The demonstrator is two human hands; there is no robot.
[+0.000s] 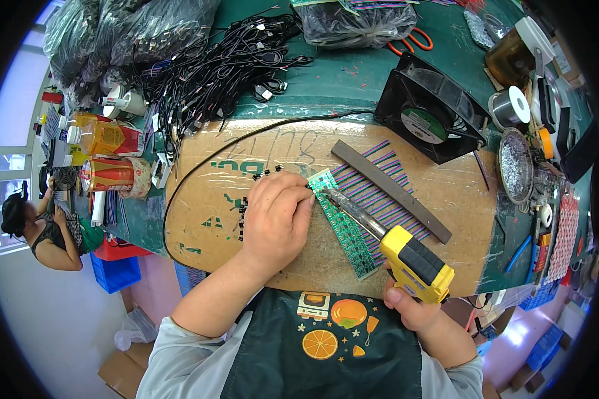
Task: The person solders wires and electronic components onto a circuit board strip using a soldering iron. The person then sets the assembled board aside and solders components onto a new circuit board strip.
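My right hand (412,309) grips a yellow-and-black soldering gun (416,263). Its metal tip reaches the upper end of a green circuit board panel (343,226), which lies slanted on the cardboard. Beside that same end is my left hand (279,213), its fingers pinched together; what they hold, if anything, is too small and hidden to name. Several small black parts (241,219) lie along the left side of that hand. Striped wires (353,174) extend rightward from the panel, and a long brown bar (393,191) rests across them.
Cardboard (206,179) covers the green table's near part. A black fan (432,110) stands at back right, its cable curving left. Black cables (226,73) are heaped at back left near bottles (110,139). A solder spool (510,106) and metal dish (516,165) stand right. Another person (46,226) sits far left.
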